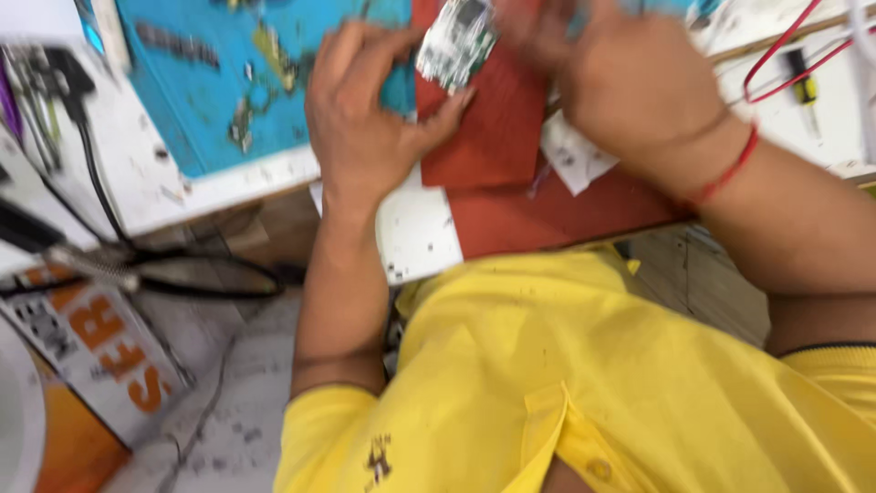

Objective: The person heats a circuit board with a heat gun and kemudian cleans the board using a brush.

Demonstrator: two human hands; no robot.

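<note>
While both grip it, left hand [365, 119] and right hand [630, 82] hold circuit board [456, 41]

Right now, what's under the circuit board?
Under the circuit board lies a red mat, which rests on the white bench beside a blue mat. The left hand and right hand cover the board's edges and whatever is beneath them.

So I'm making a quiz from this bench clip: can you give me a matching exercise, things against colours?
Things:
1. mat
2. pad
3. shirt
4. screwdriver

Colours:
A. yellow
B. black and yellow
C. blue
D. red

Pairs: 1-C, 2-D, 3-A, 4-B
</note>
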